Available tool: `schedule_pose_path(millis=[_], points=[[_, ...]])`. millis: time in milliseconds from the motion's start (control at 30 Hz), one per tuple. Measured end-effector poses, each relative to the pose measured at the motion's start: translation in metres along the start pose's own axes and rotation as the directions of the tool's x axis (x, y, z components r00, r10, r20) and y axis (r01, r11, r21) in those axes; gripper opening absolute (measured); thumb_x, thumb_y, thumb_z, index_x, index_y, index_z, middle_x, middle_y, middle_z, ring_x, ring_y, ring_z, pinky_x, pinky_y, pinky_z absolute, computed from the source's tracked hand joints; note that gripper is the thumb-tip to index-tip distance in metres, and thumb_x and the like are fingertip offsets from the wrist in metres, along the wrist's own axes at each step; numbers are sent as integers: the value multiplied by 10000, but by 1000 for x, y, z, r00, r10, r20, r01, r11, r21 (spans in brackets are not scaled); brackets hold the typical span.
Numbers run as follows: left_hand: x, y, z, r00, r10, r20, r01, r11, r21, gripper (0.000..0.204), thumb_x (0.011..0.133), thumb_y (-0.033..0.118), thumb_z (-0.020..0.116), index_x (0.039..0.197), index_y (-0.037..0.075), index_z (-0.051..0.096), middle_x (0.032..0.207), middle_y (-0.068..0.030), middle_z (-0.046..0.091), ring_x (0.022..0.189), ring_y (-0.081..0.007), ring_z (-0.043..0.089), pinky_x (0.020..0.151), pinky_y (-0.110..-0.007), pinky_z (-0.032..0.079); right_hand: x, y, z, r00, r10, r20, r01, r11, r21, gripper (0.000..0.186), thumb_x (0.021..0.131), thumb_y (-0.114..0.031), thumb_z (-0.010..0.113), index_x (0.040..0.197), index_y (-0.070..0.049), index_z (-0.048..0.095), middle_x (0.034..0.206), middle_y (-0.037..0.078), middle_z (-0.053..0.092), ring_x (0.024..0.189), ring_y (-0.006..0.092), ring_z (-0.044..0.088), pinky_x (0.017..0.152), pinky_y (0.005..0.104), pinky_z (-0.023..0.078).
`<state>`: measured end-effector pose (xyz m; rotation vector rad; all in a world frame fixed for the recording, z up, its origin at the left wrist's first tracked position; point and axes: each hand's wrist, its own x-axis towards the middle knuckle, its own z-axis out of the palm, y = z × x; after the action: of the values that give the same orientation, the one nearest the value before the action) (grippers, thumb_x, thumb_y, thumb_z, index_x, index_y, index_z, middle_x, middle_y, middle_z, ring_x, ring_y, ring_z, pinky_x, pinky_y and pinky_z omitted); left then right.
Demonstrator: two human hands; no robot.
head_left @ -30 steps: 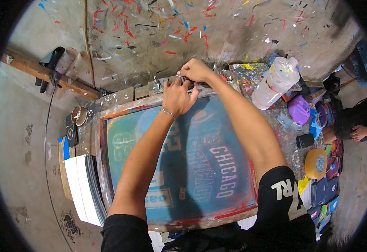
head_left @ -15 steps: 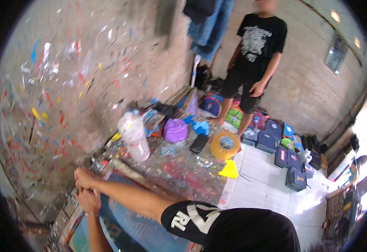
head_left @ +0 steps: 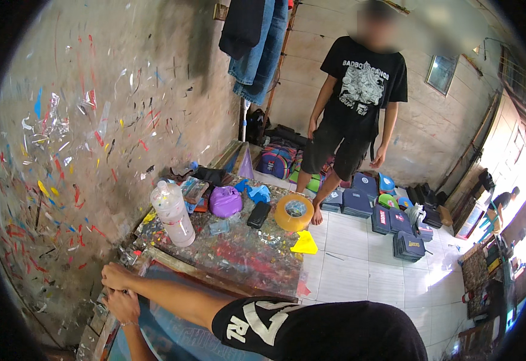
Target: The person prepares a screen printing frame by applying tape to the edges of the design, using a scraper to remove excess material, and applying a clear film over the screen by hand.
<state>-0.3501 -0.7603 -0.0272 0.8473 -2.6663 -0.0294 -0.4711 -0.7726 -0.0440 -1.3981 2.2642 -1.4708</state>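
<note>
My right hand (head_left: 118, 277) is closed in a fist at the left end of a screen-printing frame, its arm stretched across the blue mesh (head_left: 178, 328). Just below it and close against it, my left hand (head_left: 123, 305), with a bracelet at the wrist, has its fingers curled too. What the fingers hold is hidden. Along the far side of the mesh runs a worn wooden frame bar (head_left: 214, 278). Beyond it, a paint-stained tabletop (head_left: 239, 259) carries a plastic bottle (head_left: 174, 216) of pale liquid.
On the tabletop lie a purple bundle (head_left: 225, 201), a black phone-like object (head_left: 258, 214), a tape roll (head_left: 294, 212) and a yellow scrap (head_left: 304, 242). A person (head_left: 359, 102) stands beyond. Stacked dark bags (head_left: 408, 245) sit on white floor tiles (head_left: 344, 277). A paint-smeared wall (head_left: 94, 150) rises at left.
The view has shifted, so most things sit further left, and the picture is sharper. The other person's hand has dropped from the shorts to their side. My hands stay together at the frame's end.
</note>
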Motion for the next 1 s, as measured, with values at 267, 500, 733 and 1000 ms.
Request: schedule_pose_path(millis=[267, 500, 733, 1000], points=[[-2, 6, -13, 1000, 12, 27, -11, 1000, -22, 467, 818, 282, 642, 1184, -9, 629, 1254, -223, 596, 1170, -354, 553, 1013, -536, 371, 2, 2, 3, 992, 88, 92, -87, 996, -25, 260, 726, -262, 661, 787, -12, 705, 817, 244, 668, 868, 405, 646, 786, 469, 518], [-1, 12, -20, 979, -10, 204, 19, 999, -38, 452, 802, 266, 636, 1170, 2, 641, 1252, -214, 602, 1154, -359, 551, 983, -525, 378, -5, 9, 7, 995, 46, 91, -51, 997, 63, 297, 721, -289, 670, 807, -6, 704, 839, 245, 671, 861, 408, 651, 783, 474, 520], [-5, 3, -13, 1000, 26, 14, -26, 999, 19, 387, 844, 292, 623, 1114, 18, 662, 1189, -197, 627, 1082, -378, 585, 978, -522, 386, -5, -4, -4, 997, 48, 63, -54, 994, 97, 354, 743, -328, 648, 771, 20, 710, 786, 280, 659, 726, 434, 669, 702, 486, 540], [2, -1, 5, 991, 24, 128, -27, 999, 23, 404, 783, 332, 627, 1064, 49, 692, 1105, -183, 656, 1030, -361, 594, 949, -501, 385, -11, 0, -16, 972, 162, 172, -180, 979, 97, 372, 761, -359, 645, 822, 3, 704, 777, 227, 680, 774, 393, 677, 724, 468, 540]])
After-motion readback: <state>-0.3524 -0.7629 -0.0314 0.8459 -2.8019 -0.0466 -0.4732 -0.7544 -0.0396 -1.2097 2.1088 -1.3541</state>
